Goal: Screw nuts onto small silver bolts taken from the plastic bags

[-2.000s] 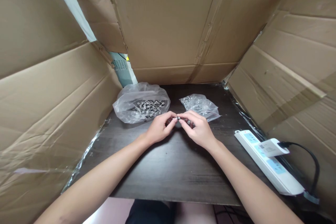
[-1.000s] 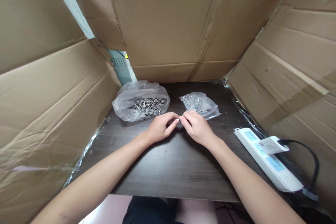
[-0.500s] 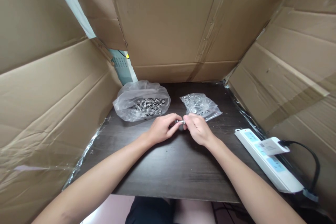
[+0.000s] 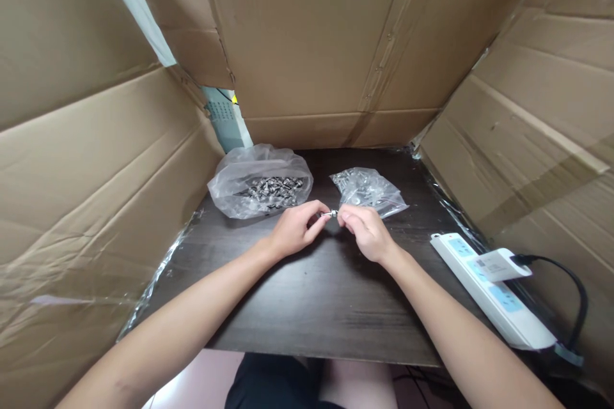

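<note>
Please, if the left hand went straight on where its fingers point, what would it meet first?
Most likely the right hand, just past the small metal part that the left hand holds. Exact depth is hard to judge from this single view.
</note>
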`<move>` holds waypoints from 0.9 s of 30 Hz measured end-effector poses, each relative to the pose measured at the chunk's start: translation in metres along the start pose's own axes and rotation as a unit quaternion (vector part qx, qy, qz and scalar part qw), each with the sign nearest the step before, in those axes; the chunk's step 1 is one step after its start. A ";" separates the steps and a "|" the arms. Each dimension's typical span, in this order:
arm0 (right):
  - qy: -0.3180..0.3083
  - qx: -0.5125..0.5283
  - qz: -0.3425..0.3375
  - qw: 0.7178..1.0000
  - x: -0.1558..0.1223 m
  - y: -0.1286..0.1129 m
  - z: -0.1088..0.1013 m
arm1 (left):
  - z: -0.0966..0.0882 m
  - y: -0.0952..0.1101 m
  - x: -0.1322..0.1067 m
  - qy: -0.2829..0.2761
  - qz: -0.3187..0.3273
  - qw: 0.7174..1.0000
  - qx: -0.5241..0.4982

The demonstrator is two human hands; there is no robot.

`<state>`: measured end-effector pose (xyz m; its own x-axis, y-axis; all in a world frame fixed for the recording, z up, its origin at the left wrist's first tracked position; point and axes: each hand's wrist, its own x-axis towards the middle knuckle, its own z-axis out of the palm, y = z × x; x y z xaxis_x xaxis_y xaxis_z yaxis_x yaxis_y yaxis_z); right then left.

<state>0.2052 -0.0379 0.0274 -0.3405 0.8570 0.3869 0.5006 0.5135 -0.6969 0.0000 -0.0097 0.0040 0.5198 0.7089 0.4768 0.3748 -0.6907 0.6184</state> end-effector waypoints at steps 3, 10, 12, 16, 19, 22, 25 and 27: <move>0.040 -0.006 0.010 0.999 0.000 0.000 0.001 | 0.000 0.000 0.000 -0.002 0.002 1.000 -0.002; 0.021 -0.073 0.007 0.997 -0.001 0.003 0.004 | -0.001 0.000 0.000 -0.008 0.006 1.000 -0.002; 0.012 -0.080 0.000 0.997 -0.001 0.005 0.004 | -0.001 0.000 0.000 -0.007 0.006 1.000 0.000; -0.021 -0.066 -0.028 0.997 -0.001 0.005 0.005 | 0.000 -0.002 0.001 0.003 -0.002 1.000 0.002; -0.037 -0.055 -0.056 0.996 -0.001 0.004 0.007 | 0.000 -0.003 0.001 0.003 -0.006 1.000 0.001; -0.030 -0.061 -0.058 0.996 -0.001 0.003 0.006 | 0.000 -0.003 0.000 0.003 -0.003 1.000 0.002; -0.002 -0.080 -0.038 0.996 0.000 0.005 0.004 | 0.000 -0.002 0.000 0.005 0.008 1.000 0.005; 0.021 -0.089 -0.024 0.996 0.000 0.007 0.002 | 0.000 -0.002 -0.001 0.001 0.011 1.000 0.005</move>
<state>0.2069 -0.0345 0.0211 -0.3362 0.8305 0.4441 0.6189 0.5503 -0.5605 -0.0014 -0.0085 0.0025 0.5261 0.6934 0.4923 0.3704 -0.7079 0.6014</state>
